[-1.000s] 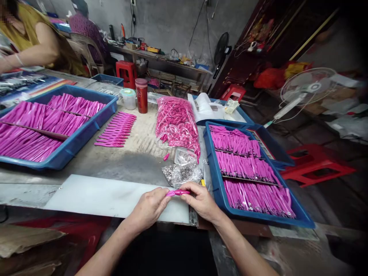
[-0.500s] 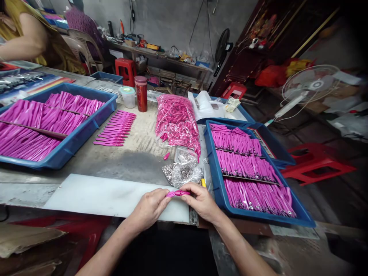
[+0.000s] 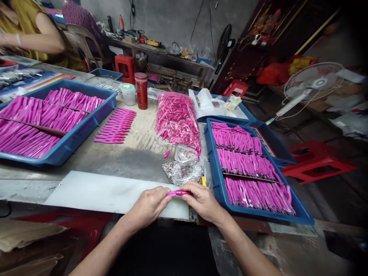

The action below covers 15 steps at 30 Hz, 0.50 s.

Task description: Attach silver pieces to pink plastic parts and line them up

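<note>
A slim pink plastic piece (image 3: 171,193) with a darker magenta part (image 3: 179,192) at its right end spans my two hands, held level. My left hand (image 3: 150,204) pinches its lighter end between thumb and fingers. On the darker end, my right hand (image 3: 203,201) is closed the same way, its fingertips covering that tip. Both hands are over the right end of a white board (image 3: 109,193) at the table's front edge. Just beyond them lie a clear plastic bag of small metal parts (image 3: 184,170) and a yellow-handled tool (image 3: 203,181).
Blue trays of pink pieces stand left (image 3: 66,147) and right (image 3: 215,184). Between them are a row of finished-looking pink pieces (image 3: 116,126), a bag of magenta parts (image 3: 176,119), a red tumbler (image 3: 141,92) and a lidded tub (image 3: 128,95). A co-worker (image 3: 43,34) sits at far left.
My hands keep hold of the pink piece in nearly the same spot. The view has shifted slightly. At far left, the co-worker's arm has moved.
</note>
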Each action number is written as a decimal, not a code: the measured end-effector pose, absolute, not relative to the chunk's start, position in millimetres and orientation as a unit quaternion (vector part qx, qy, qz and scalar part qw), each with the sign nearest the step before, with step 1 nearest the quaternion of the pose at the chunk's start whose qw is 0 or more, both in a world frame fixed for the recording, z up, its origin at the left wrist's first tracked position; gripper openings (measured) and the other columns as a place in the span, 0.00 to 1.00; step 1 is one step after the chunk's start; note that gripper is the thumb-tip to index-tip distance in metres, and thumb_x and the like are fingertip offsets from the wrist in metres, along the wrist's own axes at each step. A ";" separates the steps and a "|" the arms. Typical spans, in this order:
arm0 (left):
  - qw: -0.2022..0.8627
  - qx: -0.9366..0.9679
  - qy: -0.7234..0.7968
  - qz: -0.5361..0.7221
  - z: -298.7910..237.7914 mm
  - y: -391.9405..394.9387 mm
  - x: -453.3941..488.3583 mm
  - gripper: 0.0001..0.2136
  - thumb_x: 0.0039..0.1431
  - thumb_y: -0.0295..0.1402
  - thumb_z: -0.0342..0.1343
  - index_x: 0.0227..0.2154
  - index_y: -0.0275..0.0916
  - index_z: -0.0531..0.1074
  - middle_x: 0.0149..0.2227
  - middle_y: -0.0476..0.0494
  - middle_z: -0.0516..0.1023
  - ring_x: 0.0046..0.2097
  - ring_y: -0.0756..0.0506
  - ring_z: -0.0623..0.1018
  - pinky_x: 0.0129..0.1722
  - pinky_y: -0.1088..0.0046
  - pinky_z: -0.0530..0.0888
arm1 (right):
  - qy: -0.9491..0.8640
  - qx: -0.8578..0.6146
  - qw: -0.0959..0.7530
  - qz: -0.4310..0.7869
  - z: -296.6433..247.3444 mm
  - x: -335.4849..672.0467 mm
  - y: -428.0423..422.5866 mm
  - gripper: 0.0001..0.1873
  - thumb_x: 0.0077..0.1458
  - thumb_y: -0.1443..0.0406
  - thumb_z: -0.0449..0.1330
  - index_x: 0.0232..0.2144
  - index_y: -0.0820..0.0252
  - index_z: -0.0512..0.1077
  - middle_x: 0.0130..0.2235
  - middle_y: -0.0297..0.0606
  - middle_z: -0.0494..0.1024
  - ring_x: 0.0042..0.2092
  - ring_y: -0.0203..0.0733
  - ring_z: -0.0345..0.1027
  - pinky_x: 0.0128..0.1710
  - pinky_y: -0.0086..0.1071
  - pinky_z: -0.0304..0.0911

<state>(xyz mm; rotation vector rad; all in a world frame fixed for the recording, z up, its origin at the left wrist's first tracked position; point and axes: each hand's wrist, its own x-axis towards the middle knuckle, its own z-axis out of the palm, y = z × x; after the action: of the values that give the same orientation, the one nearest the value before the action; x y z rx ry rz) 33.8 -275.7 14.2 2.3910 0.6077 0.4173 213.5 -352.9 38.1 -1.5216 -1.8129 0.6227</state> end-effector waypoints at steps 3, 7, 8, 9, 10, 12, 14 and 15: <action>0.316 0.910 0.222 0.151 13.7 -277.4 33.8 0.11 0.59 0.34 0.39 0.27 0.38 0.63 0.25 0.50 0.65 0.27 0.52 0.66 0.27 0.78 0.64 | -0.727 -0.566 0.325 0.214 40.1 212.1 -353.3 0.09 0.55 0.67 0.49 0.33 0.61 0.69 0.29 0.38 0.71 0.32 0.36 0.63 0.32 0.29 0.60; 0.308 0.918 0.209 0.139 12.2 -280.7 35.1 0.10 0.60 0.34 0.39 0.29 0.38 0.63 0.26 0.49 0.66 0.27 0.52 0.67 0.27 0.77 0.64 | -0.737 -0.556 0.310 0.227 39.5 207.9 -353.9 0.09 0.55 0.66 0.49 0.32 0.61 0.69 0.29 0.38 0.71 0.32 0.36 0.63 0.32 0.28 0.60; 0.303 0.920 0.207 0.140 12.3 -281.3 35.5 0.10 0.60 0.34 0.39 0.29 0.38 0.63 0.26 0.49 0.66 0.27 0.52 0.67 0.27 0.78 0.63 | -0.733 -0.558 0.309 0.235 39.0 207.2 -354.2 0.09 0.55 0.66 0.49 0.32 0.61 0.69 0.29 0.37 0.71 0.31 0.35 0.64 0.32 0.28 0.60; 0.297 0.922 0.205 0.141 12.6 -281.6 35.8 0.10 0.60 0.34 0.38 0.29 0.38 0.63 0.26 0.49 0.66 0.27 0.52 0.67 0.27 0.78 0.63 | -0.729 -0.561 0.309 0.241 38.6 206.8 -354.6 0.09 0.55 0.66 0.50 0.32 0.61 0.69 0.29 0.37 0.71 0.31 0.35 0.64 0.32 0.28 0.60; 0.290 0.924 0.203 0.143 13.3 -281.8 36.1 0.10 0.60 0.34 0.38 0.29 0.38 0.63 0.25 0.49 0.66 0.27 0.52 0.67 0.27 0.78 0.63 | -0.725 -0.565 0.308 0.245 38.2 206.7 -355.1 0.08 0.55 0.66 0.50 0.32 0.61 0.69 0.29 0.36 0.71 0.31 0.35 0.64 0.32 0.27 0.60; 0.274 0.930 0.200 0.143 15.0 -281.7 36.1 0.11 0.60 0.34 0.38 0.28 0.38 0.63 0.25 0.49 0.66 0.26 0.52 0.67 0.26 0.78 0.63 | -0.723 -0.569 0.304 0.246 37.9 207.1 -356.1 0.08 0.55 0.66 0.50 0.33 0.60 0.69 0.29 0.36 0.71 0.31 0.35 0.63 0.31 0.27 0.60; 0.260 0.934 0.199 0.144 16.8 -281.5 35.9 0.10 0.60 0.34 0.38 0.29 0.38 0.63 0.25 0.49 0.66 0.26 0.52 0.67 0.26 0.77 0.63 | -0.724 -0.570 0.302 0.242 38.4 207.5 -356.8 0.08 0.55 0.66 0.50 0.33 0.59 0.69 0.29 0.36 0.71 0.31 0.35 0.63 0.31 0.27 0.60; 0.254 0.935 0.198 0.146 17.5 -281.4 35.7 0.10 0.60 0.34 0.38 0.30 0.38 0.63 0.26 0.49 0.66 0.26 0.52 0.68 0.26 0.77 0.63 | -0.724 -0.572 0.301 0.239 38.8 207.5 -357.0 0.08 0.55 0.66 0.50 0.33 0.59 0.69 0.29 0.36 0.71 0.31 0.35 0.63 0.31 0.27 0.60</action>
<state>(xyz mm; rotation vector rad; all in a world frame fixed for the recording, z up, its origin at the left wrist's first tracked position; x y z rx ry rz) 35.7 -281.4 17.5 2.5410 0.5381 0.3974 207.5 -357.0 38.8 -1.5175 -1.9215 0.6348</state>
